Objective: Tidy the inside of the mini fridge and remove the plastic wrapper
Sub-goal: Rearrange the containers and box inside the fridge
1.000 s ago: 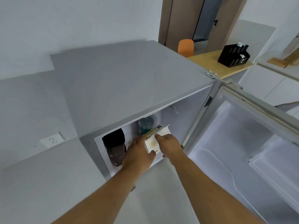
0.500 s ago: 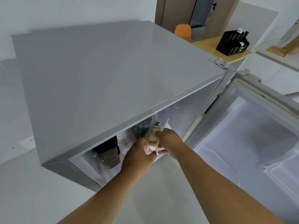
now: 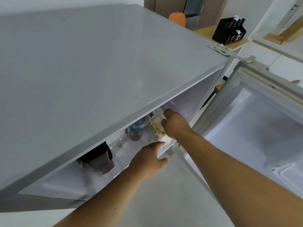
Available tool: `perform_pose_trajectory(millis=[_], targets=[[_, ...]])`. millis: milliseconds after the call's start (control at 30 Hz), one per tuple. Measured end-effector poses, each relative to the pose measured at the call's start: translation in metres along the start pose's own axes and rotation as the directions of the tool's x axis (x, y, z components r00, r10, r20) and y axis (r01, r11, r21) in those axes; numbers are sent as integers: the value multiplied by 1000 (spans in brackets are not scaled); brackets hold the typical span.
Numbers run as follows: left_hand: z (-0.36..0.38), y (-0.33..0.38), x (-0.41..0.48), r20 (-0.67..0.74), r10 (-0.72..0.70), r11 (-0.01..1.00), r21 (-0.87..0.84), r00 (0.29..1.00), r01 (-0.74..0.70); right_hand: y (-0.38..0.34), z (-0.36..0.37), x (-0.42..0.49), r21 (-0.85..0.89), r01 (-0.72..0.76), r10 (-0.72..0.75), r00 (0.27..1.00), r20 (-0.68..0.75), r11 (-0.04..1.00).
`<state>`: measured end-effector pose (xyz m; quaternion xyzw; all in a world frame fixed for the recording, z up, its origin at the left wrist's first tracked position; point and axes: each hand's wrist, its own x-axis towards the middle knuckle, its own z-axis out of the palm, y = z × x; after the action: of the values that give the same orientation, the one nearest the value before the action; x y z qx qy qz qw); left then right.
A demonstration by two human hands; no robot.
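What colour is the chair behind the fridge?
Orange; the chair shows in the head view.

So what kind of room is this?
Probably a kitchen or small flat. There is an open mini fridge with drinks inside, a wooden table with a black rack, and an orange chair by the doorway.

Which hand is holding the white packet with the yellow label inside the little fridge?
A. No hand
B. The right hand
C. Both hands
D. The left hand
B: the right hand has its fingers closed on the white packet with the yellow label near the top of the grey mini fridge, while the left hand is open lower down, apart from the packet.
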<state>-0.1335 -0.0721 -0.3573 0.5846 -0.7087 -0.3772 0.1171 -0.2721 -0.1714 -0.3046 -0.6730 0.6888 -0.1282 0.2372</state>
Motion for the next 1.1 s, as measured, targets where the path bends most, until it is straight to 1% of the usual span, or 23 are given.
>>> perform_pose_trajectory(millis=[100,233,367,400,467,500,533,567,600,633,700,733,767,800,833,867,900,967,1000,1033,1067,1100], targets=[[1,1,16,3,-3,1000,-2,1000,3,-3,5,12,15,69,-68,995,-71,997],[2,3,34,-84,-13,999,-43,996,9,-6,13,28,23,102,-98,987,-126,995],[1,6,43,-129,-46,998,-47,991,40,-8,16,35,38,138,-127,971,-203,990],[0,7,43,-128,-48,997,-59,991,41,-8,15,35,49,145,-132,968,-212,988],[-3,9,38,-117,-64,996,-77,991,55,-8,14,33,43,134,-124,975,-182,990],[-3,8,35,-139,-75,994,-85,987,63,-8,14,29,16,120,-116,980,-161,993],[-5,7,31,-193,-91,994,-85,977,75,-8,13,24,-15,105,-106,982,-157,994],[-7,3,26,-265,-107,992,-92,958,85,-7,11,17,-38,95,-100,978,-182,995],[-9,0,20,-346,-143,987,-118,927,108,-6,9,8,-56,102,-112,965,-236,993],[-12,-2,15,-423,-196,976,-173,885,133,-5,6,0,-73,134,-150,941,-305,988],[-22,-3,5,-536,-327,925,-352,778,146,-8,3,-15,-70,239,-247,877,-412,968],[-27,-3,2,-575,-389,891,-433,720,135,-12,3,-19,-15,271,-253,875,-413,962],[-32,-1,1,-605,-439,857,-503,664,108,-17,3,-21,68,273,-227,895,-384,960],[-36,0,2,-614,-480,824,-561,626,82,-21,4,-21,130,249,-194,923,-331,960],[-41,3,4,-606,-513,794,-604,608,68,-25,5,-21,149,227,-178,941,-287,962],[-47,6,7,-582,-547,766,-638,602,79,-29,4,-23,113,241,-201,937,-284,964],[-51,9,10,-559,-574,743,-663,599,93,-34,2,-25,56,287,-255,911,-324,956],[-57,13,16,-539,-602,725,-678,588,121,-43,0,-27,-65,386,-373,814,-445,920],[-59,14,19,-538,-610,723,-678,582,130,-46,1,-27,-73,400,-384,792,-474,914],[-61,14,21,-532,-620,715,-686,577,135,-49,1,-26,-38,385,-358,812,-461,922],[-62,13,22,-521,-631,702,-698,575,139,-52,2,-25,51,332,-284,868,-407,942],[-63,12,22,-509,-641,691,-708,574,145,-54,3,-21,150,230,-178,938,-297,962]])
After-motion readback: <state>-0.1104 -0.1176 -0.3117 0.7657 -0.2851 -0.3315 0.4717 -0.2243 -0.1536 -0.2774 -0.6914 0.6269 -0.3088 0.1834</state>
